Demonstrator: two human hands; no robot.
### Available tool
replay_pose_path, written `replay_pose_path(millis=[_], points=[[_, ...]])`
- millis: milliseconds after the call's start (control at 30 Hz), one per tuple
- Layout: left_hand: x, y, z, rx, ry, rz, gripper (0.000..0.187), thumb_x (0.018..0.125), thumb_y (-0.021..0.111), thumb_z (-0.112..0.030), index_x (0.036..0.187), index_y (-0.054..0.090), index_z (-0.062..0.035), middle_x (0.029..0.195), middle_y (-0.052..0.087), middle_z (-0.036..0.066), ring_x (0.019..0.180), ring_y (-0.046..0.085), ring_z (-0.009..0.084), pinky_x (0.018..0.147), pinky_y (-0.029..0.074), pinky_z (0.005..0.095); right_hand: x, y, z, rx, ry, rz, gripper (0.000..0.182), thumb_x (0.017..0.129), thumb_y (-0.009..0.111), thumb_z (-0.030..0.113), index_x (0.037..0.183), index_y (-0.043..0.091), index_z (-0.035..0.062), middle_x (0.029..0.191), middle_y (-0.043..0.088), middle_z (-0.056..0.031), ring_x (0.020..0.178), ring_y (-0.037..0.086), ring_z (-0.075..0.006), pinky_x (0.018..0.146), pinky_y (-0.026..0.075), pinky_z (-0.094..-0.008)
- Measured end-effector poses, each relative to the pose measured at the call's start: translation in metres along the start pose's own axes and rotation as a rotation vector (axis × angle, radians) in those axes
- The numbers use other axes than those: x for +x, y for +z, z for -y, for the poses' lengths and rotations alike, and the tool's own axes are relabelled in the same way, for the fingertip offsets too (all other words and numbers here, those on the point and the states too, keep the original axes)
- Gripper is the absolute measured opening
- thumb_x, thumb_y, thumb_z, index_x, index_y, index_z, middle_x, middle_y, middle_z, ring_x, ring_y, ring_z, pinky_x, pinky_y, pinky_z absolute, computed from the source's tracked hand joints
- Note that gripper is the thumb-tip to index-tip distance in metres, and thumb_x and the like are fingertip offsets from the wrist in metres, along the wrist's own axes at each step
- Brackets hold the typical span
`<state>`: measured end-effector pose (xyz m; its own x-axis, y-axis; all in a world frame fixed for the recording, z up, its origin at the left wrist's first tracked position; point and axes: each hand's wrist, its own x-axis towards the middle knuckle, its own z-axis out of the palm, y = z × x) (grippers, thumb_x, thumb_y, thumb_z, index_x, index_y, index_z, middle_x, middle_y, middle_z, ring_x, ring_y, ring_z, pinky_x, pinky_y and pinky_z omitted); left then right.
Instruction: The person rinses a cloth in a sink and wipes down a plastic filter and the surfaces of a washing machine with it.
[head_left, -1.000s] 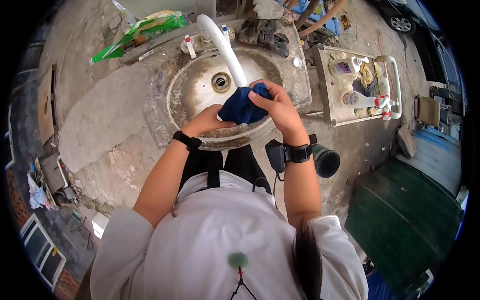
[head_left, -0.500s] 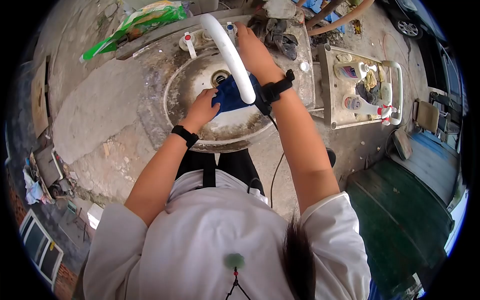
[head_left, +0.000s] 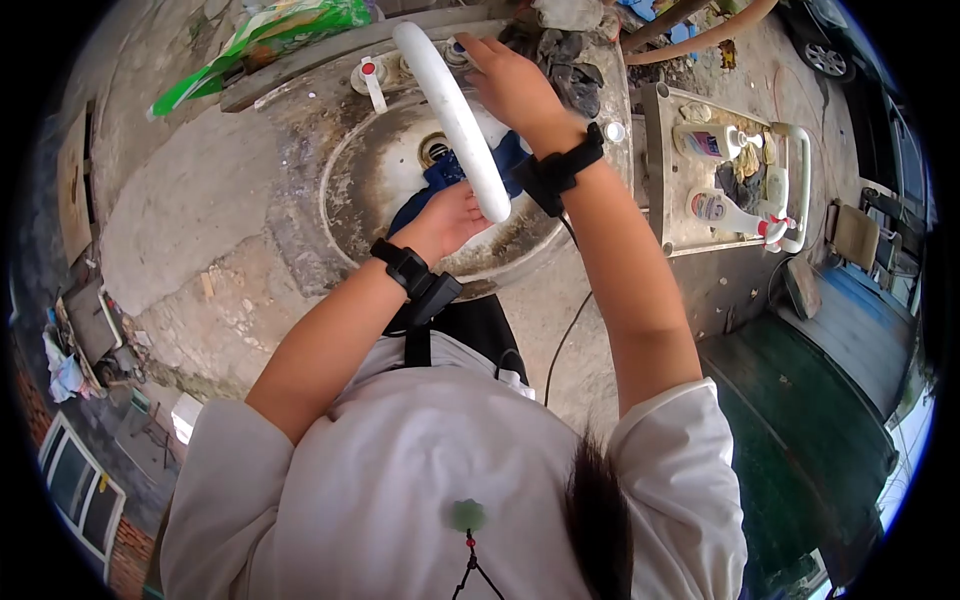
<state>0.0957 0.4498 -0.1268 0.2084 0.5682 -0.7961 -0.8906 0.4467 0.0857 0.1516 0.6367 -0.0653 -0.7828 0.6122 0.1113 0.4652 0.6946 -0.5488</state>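
My right hand [head_left: 520, 98] reaches to the back of a stained round sink [head_left: 335, 225], its fingers around the blue-marked tap handle [head_left: 457, 47]; the lever is mostly hidden by them. A thick white curved spout [head_left: 452, 110] arches over the basin. Below its end is my left hand [head_left: 448, 220], turned partly palm-up with the fingers loosely extended. A wet-looking dark blue cloth [head_left: 405, 212] lies in the basin, behind and beside that hand, stretching past the drain [head_left: 433, 150]. The red-marked tap handle [head_left: 373, 85] stands left of the spout.
Dark crumpled cloths [head_left: 575, 80] and a small white cap [head_left: 614, 132] lie on the sink's right ledge. To the right, a metal cart [head_left: 658, 200] carries a white bottle [head_left: 700, 142] and a spray bottle [head_left: 722, 212]. Green plastic packaging [head_left: 225, 65] lies behind the sink.
My left hand has let go of the blue cloth and turned over below the spout. The cloth has dropped into the basin. My right hand stays at the blue-marked tap, its wrist shifted slightly right.
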Motion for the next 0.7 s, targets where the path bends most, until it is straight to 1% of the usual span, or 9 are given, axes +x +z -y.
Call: replay_pose_path(millis=[67,200,267,300,400,467,500,600,700], points=[[-0.005,0.009,0.001,-0.032,-0.019,0.007,0.019,0.094,0.06,-0.01,0.104,0.059,0.0071,0.107,0.065,0.022,0.108,0.063,0.0342,0.102,0.051,0.0413,-0.003,0.003,0.001,0.012,-0.004,-0.035,0.053,0.085,0.063,0.007,0.136,0.048,0.0051,0.121,0.059,-0.0204,0.101,0.062,-0.0409,0.088,0.051,-0.0449],[-0.002,0.014,0.0,0.025,0.019,0.038,0.017,0.097,0.058,-0.016,0.092,0.058,-0.0004,0.083,0.061,0.01,0.073,0.058,0.0202,0.069,0.051,0.0297,-0.02,0.009,-0.003,-0.021,-0.194,-0.3,0.049,0.087,0.064,0.009,0.134,0.051,0.0047,0.12,0.06,-0.0182,0.096,0.062,-0.0409,0.088,0.052,-0.0446],[0.001,0.002,-0.008,0.002,-0.037,0.165,0.019,0.099,0.056,-0.019,0.086,0.056,-0.0049,0.072,0.054,0.003,0.058,0.047,0.0133,0.053,0.041,0.0249,-0.049,0.004,0.011,0.163,0.168,-0.288,0.031,0.091,0.062,0.013,0.12,0.057,0.0026,0.105,0.064,-0.0146,0.086,0.064,-0.0333,0.079,0.053,-0.04],[0.007,-0.004,-0.006,0.057,-0.038,0.069,0.022,0.1,0.056,-0.023,0.083,0.054,-0.009,0.064,0.044,-0.002,0.051,0.032,0.0093,0.046,0.026,0.0237,-0.067,0.001,0.023,0.257,0.346,-0.278,0.023,0.094,0.061,0.015,0.112,0.06,0.0015,0.097,0.066,-0.0128,0.081,0.065,-0.0294,0.075,0.053,-0.0377],[0.004,-0.006,-0.009,0.198,0.052,0.298,0.014,0.097,0.058,-0.021,0.095,0.061,-0.0078,0.071,0.057,-0.001,0.054,0.048,0.0086,0.045,0.032,0.0239,-0.111,0.026,0.023,1.123,0.892,-0.128,0.022,0.1,0.054,0.017,0.088,0.063,0.0012,0.076,0.066,-0.0087,0.063,0.061,-0.0181,0.06,0.049,-0.029],[-0.006,0.016,-0.005,0.253,0.121,0.025,0.017,0.099,0.057,-0.025,0.093,0.061,-0.0096,0.069,0.055,0.0,0.055,0.05,0.0112,0.046,0.037,0.0236,-0.133,0.046,0.023,1.615,1.112,-0.059,0.027,0.102,0.051,0.021,0.087,0.063,0.0017,0.071,0.065,-0.0062,0.06,0.06,-0.0136,0.058,0.048,-0.0259],[-0.008,0.025,-0.003,0.281,0.16,-0.11,0.019,0.1,0.056,-0.027,0.092,0.061,-0.0105,0.068,0.055,0.0,0.055,0.052,0.0125,0.046,0.039,0.0234,-0.138,0.056,0.022,1.743,1.154,-0.046,0.029,0.102,0.05,0.023,0.085,0.063,0.0025,0.07,0.065,-0.0067,0.06,0.06,-0.0143,0.058,0.049,-0.0262],[0.011,-0.02,-0.008,0.223,0.075,0.006,0.025,0.099,0.055,-0.031,0.103,0.064,-0.0079,0.079,0.065,0.003,0.06,0.059,0.0152,0.049,0.046,0.0249,-0.136,0.065,0.042,2.059,1.12,0.092,0.03,0.105,0.045,0.027,0.098,0.062,0.0029,0.083,0.067,-0.0089,0.072,0.066,-0.0161,0.058,0.053,-0.028],[0.013,-0.021,-0.019,0.178,-0.127,0.086,0.041,0.098,0.052,-0.041,0.113,0.064,-0.0054,0.096,0.071,0.01,0.071,0.066,0.0188,0.052,0.05,0.0269,-0.136,0.084,0.05,2.061,1.012,0.126,0.037,0.104,0.047,0.031,0.083,0.06,0.0026,0.07,0.063,-0.0083,0.057,0.06,-0.0154,0.057,0.051,-0.0276]])
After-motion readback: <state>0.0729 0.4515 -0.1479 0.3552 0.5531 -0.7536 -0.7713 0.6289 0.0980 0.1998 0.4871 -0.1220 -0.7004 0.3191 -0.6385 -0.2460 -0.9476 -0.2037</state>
